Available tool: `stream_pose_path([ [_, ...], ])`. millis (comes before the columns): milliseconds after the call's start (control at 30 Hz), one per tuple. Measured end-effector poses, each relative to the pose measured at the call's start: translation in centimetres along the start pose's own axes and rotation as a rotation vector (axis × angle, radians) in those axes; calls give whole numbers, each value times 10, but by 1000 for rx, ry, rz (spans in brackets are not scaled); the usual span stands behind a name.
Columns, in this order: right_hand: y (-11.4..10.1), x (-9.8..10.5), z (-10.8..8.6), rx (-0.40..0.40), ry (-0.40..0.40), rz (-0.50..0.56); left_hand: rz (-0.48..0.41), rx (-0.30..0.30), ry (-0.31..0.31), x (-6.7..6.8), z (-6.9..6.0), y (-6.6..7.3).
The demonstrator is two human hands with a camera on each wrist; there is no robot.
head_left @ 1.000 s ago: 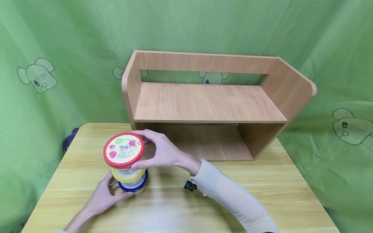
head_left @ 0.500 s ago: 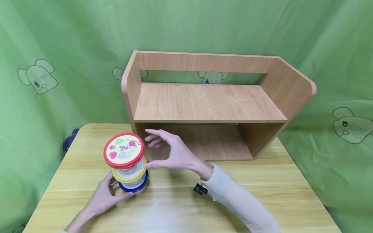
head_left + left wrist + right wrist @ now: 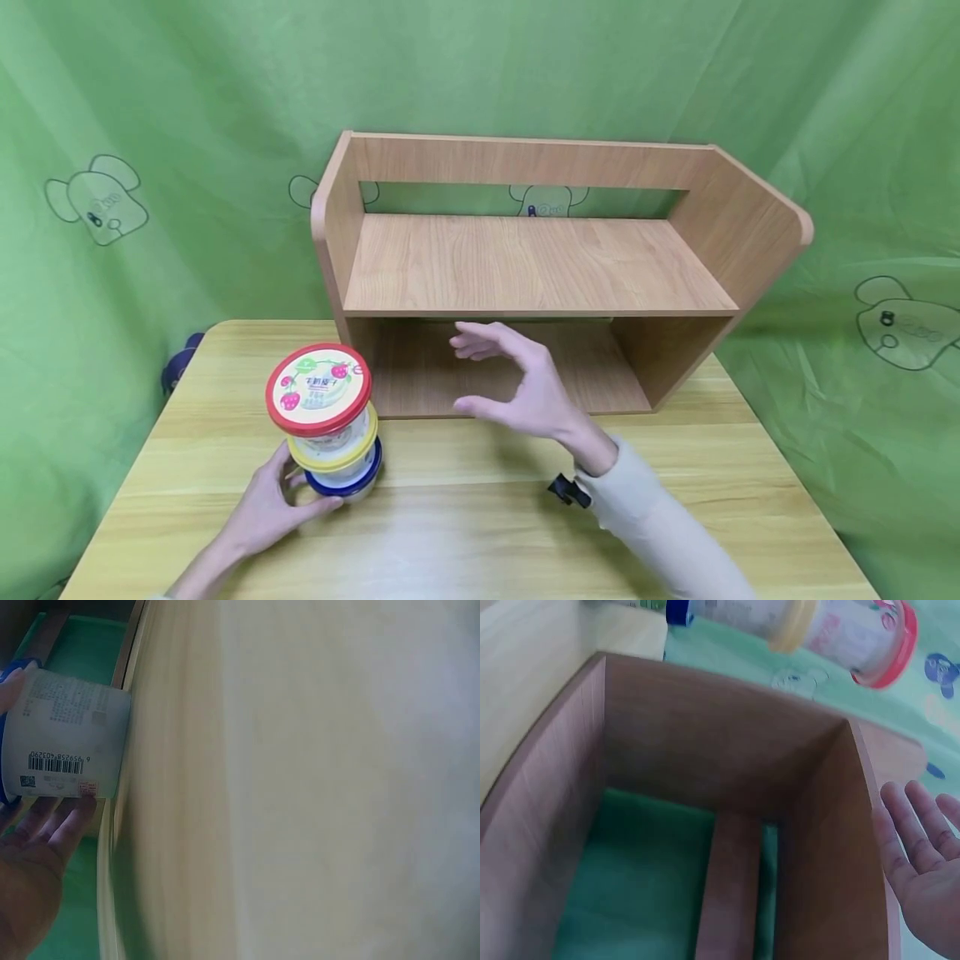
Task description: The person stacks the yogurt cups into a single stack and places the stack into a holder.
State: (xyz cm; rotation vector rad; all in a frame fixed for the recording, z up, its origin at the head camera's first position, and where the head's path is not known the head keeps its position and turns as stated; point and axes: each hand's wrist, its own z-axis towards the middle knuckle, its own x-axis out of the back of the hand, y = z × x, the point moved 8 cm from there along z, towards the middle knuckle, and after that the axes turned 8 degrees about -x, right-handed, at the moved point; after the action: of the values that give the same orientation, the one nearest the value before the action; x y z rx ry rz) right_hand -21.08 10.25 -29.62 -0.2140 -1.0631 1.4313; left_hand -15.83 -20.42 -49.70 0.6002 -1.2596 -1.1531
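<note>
Three lidded tubs stand stacked on the table: red-lidded (image 3: 318, 390) on top, yellow-lidded (image 3: 333, 454) in the middle, blue-lidded (image 3: 358, 487) at the bottom. My left hand (image 3: 264, 506) grips the bottom tub, thumb at its front and fingers behind. In the left wrist view the fingers of my left hand (image 3: 37, 862) lie along the white barcoded side of the blue-lidded tub (image 3: 67, 735). My right hand (image 3: 525, 383), holding nothing, hangs before the shelf's lower compartment, fingers and thumb spread apart. The right wrist view shows my right hand (image 3: 930, 877) with fingers extended.
A two-level wooden shelf (image 3: 540, 267) stands at the back of the table (image 3: 450, 533), just right of the stack. A green curtain (image 3: 525, 67) with cartoon drawings hangs behind. A dark purple object (image 3: 178, 365) shows beyond the table's left back edge.
My right hand has let go of the upper tubs and moved to the right, away from the stack. The left hand and the stack have stayed in place.
</note>
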Motion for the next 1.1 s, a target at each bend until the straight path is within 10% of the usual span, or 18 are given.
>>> stream_pose_path([
  [633,-8,113,-33,102,336,-70,-16,9,-8,-2,-1,0],
  [1100,-22,207,-56,32,668,-203,8,19,-16,-2,2,1],
])
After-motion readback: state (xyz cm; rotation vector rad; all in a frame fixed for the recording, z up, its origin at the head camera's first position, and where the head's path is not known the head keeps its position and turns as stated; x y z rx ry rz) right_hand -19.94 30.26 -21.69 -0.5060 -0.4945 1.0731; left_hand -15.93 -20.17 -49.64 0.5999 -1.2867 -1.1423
